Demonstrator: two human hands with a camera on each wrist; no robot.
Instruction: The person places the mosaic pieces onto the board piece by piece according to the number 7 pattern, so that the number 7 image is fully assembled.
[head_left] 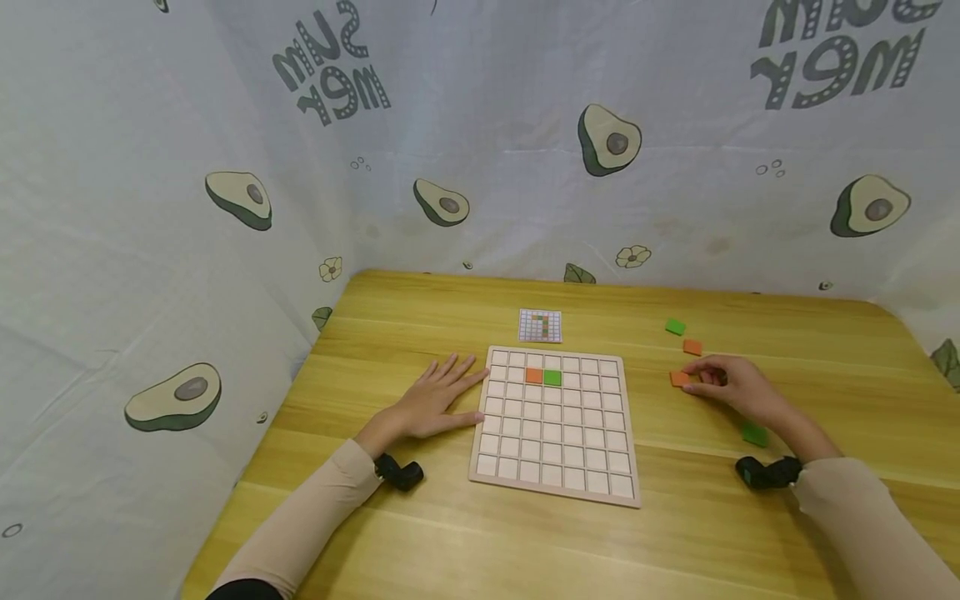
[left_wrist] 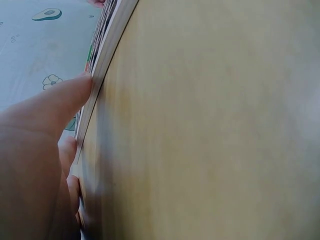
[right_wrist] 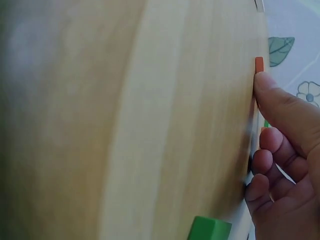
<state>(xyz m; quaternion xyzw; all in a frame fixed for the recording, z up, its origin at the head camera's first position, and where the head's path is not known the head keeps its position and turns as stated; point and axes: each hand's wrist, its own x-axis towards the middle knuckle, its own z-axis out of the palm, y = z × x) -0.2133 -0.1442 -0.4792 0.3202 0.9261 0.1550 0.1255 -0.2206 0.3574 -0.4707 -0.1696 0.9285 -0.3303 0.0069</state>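
A wooden grid board (head_left: 555, 492) lies on the table, with one orange tile (head_left: 534, 376) and one green tile (head_left: 552, 378) side by side in its second row from the far edge. My left hand (head_left: 427, 404) rests at the board's left edge, fingers spread; the thumb (left_wrist: 75, 95) touches the rim. Off to the board's right, my right hand (head_left: 738, 390) pinches another orange tile (head_left: 679, 379) between thumb and fingers. That tile (right_wrist: 259, 65) shows low over the tabletop in the right wrist view, past the thumb tip; the index finger is partly hidden there.
Beyond the board lies a small pattern card (head_left: 540, 326). A loose green tile (head_left: 675, 327) and an orange tile (head_left: 692, 347) lie past the right hand. Another green tile (head_left: 754, 434) sits beneath the right wrist. A printed curtain (head_left: 510, 217) hangs behind the table.
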